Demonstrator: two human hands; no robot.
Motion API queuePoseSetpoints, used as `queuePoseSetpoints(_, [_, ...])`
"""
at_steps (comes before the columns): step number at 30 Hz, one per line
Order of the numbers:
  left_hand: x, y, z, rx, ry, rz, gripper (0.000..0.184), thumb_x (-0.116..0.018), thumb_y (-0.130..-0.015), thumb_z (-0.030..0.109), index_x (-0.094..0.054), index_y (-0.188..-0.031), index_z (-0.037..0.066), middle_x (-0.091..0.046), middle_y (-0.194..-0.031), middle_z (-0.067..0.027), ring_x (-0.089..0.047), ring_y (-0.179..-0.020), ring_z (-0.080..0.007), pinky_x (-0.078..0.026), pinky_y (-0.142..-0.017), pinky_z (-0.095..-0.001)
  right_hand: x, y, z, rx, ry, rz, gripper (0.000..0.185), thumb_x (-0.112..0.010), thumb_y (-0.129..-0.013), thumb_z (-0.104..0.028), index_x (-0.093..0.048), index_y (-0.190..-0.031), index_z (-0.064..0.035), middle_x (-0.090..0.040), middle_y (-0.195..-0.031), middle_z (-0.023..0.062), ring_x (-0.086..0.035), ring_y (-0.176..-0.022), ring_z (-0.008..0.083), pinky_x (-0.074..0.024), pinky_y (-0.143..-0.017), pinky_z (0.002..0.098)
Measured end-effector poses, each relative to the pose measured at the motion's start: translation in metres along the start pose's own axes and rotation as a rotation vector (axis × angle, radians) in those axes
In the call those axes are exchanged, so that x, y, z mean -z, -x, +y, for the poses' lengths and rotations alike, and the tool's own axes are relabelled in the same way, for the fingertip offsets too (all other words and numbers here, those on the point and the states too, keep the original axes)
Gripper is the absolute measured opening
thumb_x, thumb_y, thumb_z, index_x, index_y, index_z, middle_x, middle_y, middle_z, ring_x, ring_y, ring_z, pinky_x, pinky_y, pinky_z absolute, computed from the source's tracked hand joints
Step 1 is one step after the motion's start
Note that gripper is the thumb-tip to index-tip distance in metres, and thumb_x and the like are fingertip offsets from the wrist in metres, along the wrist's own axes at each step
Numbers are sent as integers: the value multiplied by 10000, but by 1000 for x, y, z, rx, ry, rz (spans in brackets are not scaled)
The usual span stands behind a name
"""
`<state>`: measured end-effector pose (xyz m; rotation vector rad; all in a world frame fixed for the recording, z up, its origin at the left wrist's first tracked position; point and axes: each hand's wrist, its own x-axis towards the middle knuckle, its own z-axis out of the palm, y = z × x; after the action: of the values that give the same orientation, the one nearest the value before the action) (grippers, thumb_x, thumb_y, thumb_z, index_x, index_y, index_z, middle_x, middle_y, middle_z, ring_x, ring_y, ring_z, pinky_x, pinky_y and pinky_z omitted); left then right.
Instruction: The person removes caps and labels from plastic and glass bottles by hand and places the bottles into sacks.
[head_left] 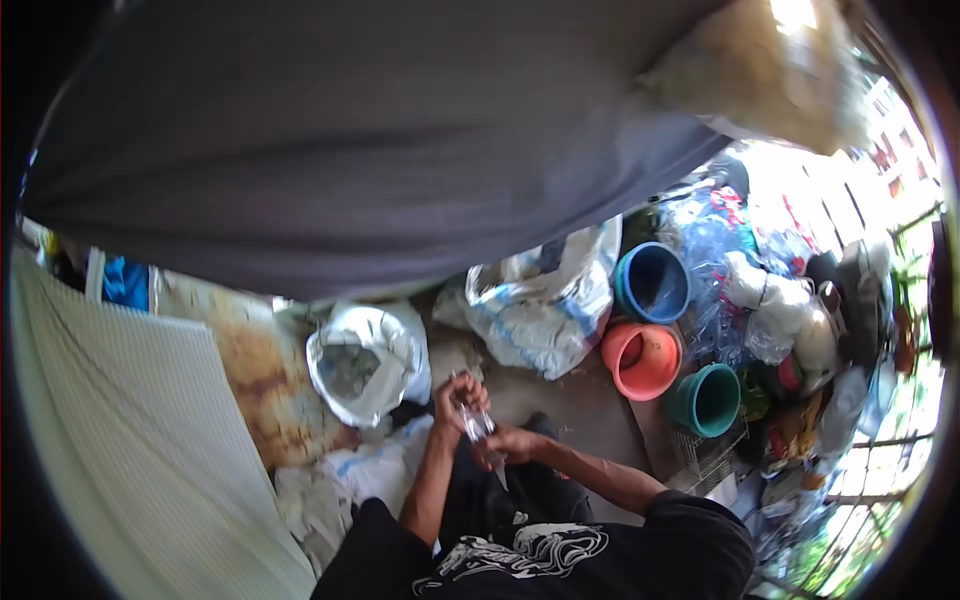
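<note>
In front of my lap, a clear plastic bottle [474, 424] is held between my two hands. My left hand [461, 394] is closed around its upper end, fingers curled over it. Lower down, my right hand [510, 444] grips the bottle's other end, where a reddish patch shows. A small, pale, pointed shape [502, 479] sticks out just below the right hand; what it is, I cannot tell. Left of my hands stands an open white sack [412, 350] with clear and grey items inside.
A larger white-and-blue woven sack [545, 330] stands ahead. To the right are a blue bucket [624, 285], a red bucket [640, 393] and a green bucket [733, 405], beside piled plastic bags [715, 290]. Dark cloth [380, 140] hangs overhead; a corrugated sheet [150, 420] is at left.
</note>
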<state>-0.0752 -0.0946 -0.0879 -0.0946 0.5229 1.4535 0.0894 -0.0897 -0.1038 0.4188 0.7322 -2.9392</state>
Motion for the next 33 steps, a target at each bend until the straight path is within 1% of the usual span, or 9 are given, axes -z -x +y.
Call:
queuePoseSetpoints(4, [-63, 16, -69, -41, -433, 267, 202, -559, -813, 172, -444, -653, 129, -406, -529, -3, -401, -432, -146, -365, -431, -307, -21, 73, 4, 83, 488, 363, 261, -685, -783, -280, -637, -747, -26, -647, -682, 80, -616, -593, 147, -450, -463, 267])
queuePoseSetpoints(6, [-41, 0, -102, 23, -523, 308, 207, -564, -806, 188, -443, -645, 137, -411, -520, -3, -398, -416, -142, -366, -422, -310, -17, 91, 5, -52, 739, 624, 249, -686, -735, -238, -647, -722, 7, -648, -647, 72, -618, -558, 154, -495, -514, 285])
queuePoseSetpoints(9, [4, -45, -138, 54, -628, 444, 208, -565, -777, 226, -441, -628, 150, -418, -492, -4, -388, -377, -137, -372, -401, -319, 57, 83, 48, 142, 1023, 847, 286, -715, -703, -260, -653, -737, 17, -656, -643, 80, -640, -560, 159, -514, -520, 312])
queuePoseSetpoints(13, [11, -79, -164, 54, -816, 697, 188, -517, -759, 229, -441, -612, 142, -413, -483, -16, -387, -366, -149, -369, -365, -329, 62, 84, 36, 1, 1031, 1071, 356, -702, -710, -328, -671, -784, 19, -665, -653, 105, -666, -588, 191, -527, -535, 336])
queuePoseSetpoints(15, [18, -92, -161, 103, -757, 535, 212, -526, -750, 250, -453, -592, 129, -447, -484, -43, -450, -378, -179, -391, -363, -332, 68, 99, 20, 3, 878, 1023, 382, -692, -727, -365, -678, -827, 4, -663, -658, 115, -667, -579, 210, -531, -548, 348])
queuePoseSetpoints(21, [-31, -102, -140, -6, -773, 418, 316, -572, -777, 311, -483, -561, 98, -502, -505, -63, -534, -430, -208, -445, -419, -359, 54, 149, -1, 214, 1326, 1136, 595, -697, -724, -438, -570, -1150, -43, -663, -901, 216, -659, -829, 354, -514, -741, 442])
queuePoseSetpoints(26, [-79, -92, -142, -184, -758, 393, 273, -586, -778, 223, -506, -576, 58, -519, -515, -85, -508, -417, -205, -391, -430, -321, 18, 146, -40, 348, 1264, 1185, 522, -711, -712, -415, -617, -1059, -36, -654, -903, 241, -635, -872, 404, -495, -762, 458])
queuePoseSetpoints(28, [-94, -86, -124, -252, -779, 312, 263, -582, -779, 207, -491, -577, 66, -491, -502, -76, -476, -399, -202, -371, -420, -315, 13, 135, -54, 158, 1278, 1063, 399, -692, -748, -390, -666, -915, -28, -664, -805, 200, -665, -780, 330, -500, -719, 423])
queuePoseSetpoints(33, [-136, -61, -64, 34, -356, -179, 221, -573, -768, 170, -439, -621, 72, -383, -521, -41, -407, -441, -169, -359, -460, -306, -10, 112, -96, 211, 1030, 706, 311, -669, -802, -356, -674, -800, -44, -637, -701, 95, -614, -664, 145, -472, -616, 306])
